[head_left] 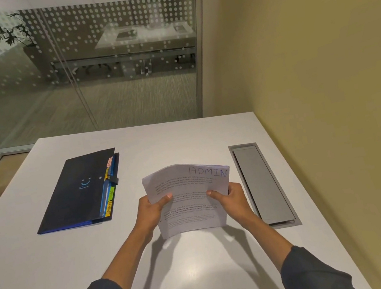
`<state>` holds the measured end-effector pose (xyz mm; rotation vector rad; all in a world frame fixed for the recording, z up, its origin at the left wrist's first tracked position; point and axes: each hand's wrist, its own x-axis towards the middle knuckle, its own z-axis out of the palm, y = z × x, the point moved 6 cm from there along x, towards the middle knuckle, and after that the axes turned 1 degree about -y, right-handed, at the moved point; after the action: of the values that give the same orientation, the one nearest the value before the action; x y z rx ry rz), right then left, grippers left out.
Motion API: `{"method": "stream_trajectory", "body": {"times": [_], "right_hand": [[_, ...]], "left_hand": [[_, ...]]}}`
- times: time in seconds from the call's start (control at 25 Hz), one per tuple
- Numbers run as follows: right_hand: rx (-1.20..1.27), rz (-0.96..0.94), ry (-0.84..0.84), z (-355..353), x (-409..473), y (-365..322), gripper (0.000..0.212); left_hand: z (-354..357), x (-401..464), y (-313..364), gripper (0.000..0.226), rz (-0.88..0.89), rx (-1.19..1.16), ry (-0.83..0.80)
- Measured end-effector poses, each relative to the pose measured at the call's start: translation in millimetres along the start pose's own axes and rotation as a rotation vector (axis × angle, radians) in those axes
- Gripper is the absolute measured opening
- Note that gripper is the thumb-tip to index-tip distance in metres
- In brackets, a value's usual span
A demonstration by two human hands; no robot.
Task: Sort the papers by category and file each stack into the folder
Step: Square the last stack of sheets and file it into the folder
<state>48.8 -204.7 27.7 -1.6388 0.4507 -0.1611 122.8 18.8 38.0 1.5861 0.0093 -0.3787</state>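
Up over the table point(52, 253), both hands gripped the papers point(187, 194), left hand point(151, 211) and right hand point(233, 200) at opposite edges; the folder point(77, 192) lay closed, seemingly, well left.

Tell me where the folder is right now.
In the head view, the dark folder lies closed on the white table, left of the paper stack that both hands hold.

Both hands are up holding a stack of papers point(187, 194) above the white counter point(204, 267), left hand point(152, 211) and right hand point(230, 199) gripping the sides, thumbs on top. Top sheet says "ADMIN". A dark folder point(79, 192) with colored tabs lies shut off to the left, and a gray cable hatch point(263, 182) sits on the right.
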Motion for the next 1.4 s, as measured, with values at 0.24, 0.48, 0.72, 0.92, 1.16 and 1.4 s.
{"method": "stream_trajectory", "body": {"times": [0.24, 0.48, 0.72, 0.92, 1.16, 1.4], "right_hand": [[-0.054, 0.023, -0.022, -3.9, -4.5, 5.3, 0.021], [0.123, 0.040, -0.085, -2.5, -10.8, -13.9, 0.021], [0.260, 0.117, -0.111, 0.9, -11.2, -29.3, 0.022], [0.291, 0.148, -0.190, 8.6, -18.6, -35.1, 0.022], [0.275, 0.162, -0.218, 8.2, -21.4, -34.2, 0.025], [0.241, 0.131, -0.223, 8.3, -20.7, -34.2, 0.028]], "left_hand": [[1.2, -8.7, -4.1, 0.010, 0.014, 0.053, 0.017], [1.8, -3.7, 31.8, 0.017, -0.038, -0.132, -0.025], [4.1, 1.0, 86.4, 0.034, -0.073, -0.307, -0.206], [-7.1, 24.0, 112.1, 0.049, -0.006, -0.663, -0.194], [-1.1, 32.6, 110.8, 0.025, 0.012, -0.769, -0.242], [-2.2, 34.2, 107.9, 0.023, 0.001, -0.836, -0.217]]}}
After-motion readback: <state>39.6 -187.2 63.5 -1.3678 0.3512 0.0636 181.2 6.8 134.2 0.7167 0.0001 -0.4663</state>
